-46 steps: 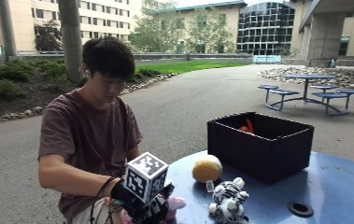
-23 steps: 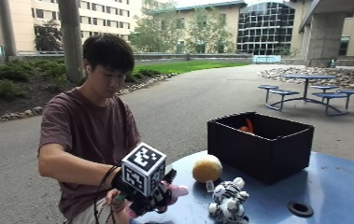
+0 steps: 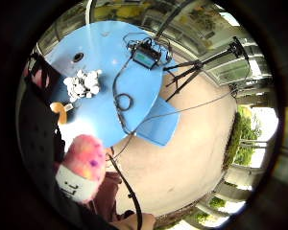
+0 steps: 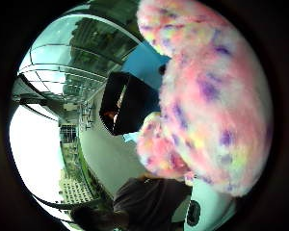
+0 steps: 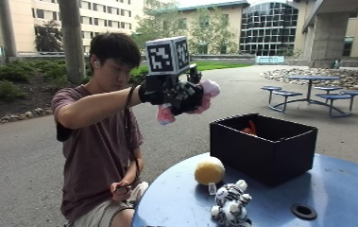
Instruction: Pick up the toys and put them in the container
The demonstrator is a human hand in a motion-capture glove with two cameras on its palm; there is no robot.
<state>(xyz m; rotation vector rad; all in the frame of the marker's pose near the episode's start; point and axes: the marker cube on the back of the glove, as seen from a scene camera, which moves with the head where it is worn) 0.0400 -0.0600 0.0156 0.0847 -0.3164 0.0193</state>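
Pink plush toy (image 5: 202,97) held high in the gloved right hand (image 5: 178,94), whose grip is curled round it, above and beside the black container (image 5: 263,146), not yet over the opening. Risk: released early, it would likely drop short of the rim onto the blue desk (image 5: 342,189). Toy is fluffy pink with purple and yellow specks. Yellow ball (image 5: 209,170) and zebra plush (image 5: 231,205) wait on the desk.

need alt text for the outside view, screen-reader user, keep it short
A seated person's gloved right hand holds a pink plush toy raised in the air, beside and above an open black container on a round blue table. A yellow ball toy and a black-and-white striped plush lie on the table in front of the container; something orange shows inside it.
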